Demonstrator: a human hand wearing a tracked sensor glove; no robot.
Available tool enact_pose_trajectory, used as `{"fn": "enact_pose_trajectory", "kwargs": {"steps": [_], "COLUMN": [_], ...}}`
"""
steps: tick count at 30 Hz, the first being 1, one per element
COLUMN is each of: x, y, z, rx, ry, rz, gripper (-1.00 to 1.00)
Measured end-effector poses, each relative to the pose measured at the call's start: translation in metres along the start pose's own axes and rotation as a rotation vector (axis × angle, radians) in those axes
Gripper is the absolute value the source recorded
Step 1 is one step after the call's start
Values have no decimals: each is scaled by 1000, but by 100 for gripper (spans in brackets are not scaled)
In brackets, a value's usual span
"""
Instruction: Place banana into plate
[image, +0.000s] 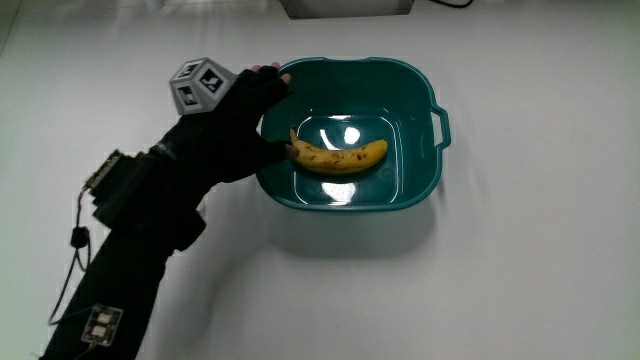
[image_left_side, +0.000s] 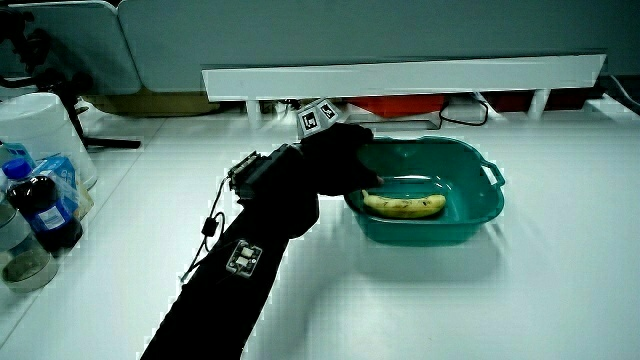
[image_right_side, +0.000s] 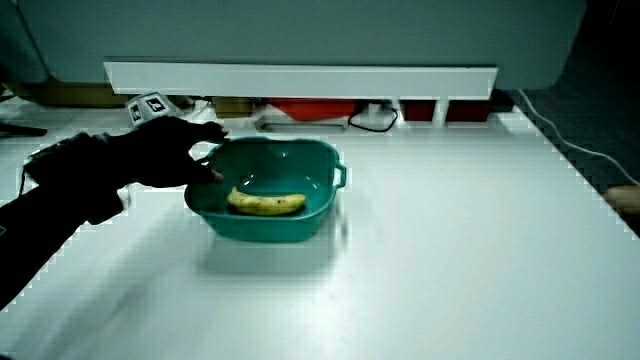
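Over the bench, seen from above, my grip sits at the rim of the teal bowl, on the side where the banana's stem end lies. My fingers reach along the rim, and my thumb dips into the bowl toward the stem of the banana. Whether the thumb touches the stem, I cannot tell; nothing is clamped, and the grip looks loosely spread, holding nothing. The banana lies flat on the bowl's floor, curved, yellow with brown flecks. The cube rides on the back of my grip, just outside the bowl. My forearm runs from the grip back toward me, with a small box and a thin wire on the sleeve.

From a side view, the bowl stands on the bench, with the banana lying along its floor. My grip rests over the rim, the cube on top. A bottle stands at the bench's edge, well apart from the bowl.

From a side view, my grip is at the rim of the bowl, fingers stretched over the edge and relaxed. The banana lies inside, near my thumb.
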Motion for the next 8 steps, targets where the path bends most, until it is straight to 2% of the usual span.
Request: {"fn": "enact_pose_trajectory", "kwargs": {"steps": [1, 2, 3, 5, 6, 8], "x": [-2, -8, -10, -11, -19, -23], "y": [-6, -7, -12, -24, -24, -32], "z": [4, 6, 9, 14, 13, 15], "rx": [15, 26, 36, 39, 64, 70], "ry": [-17, 6, 11, -3, -14, -22], "rz": [5, -20, -18, 36, -16, 15], "gripper": [-100, -100, -100, -100, -100, -100]}}
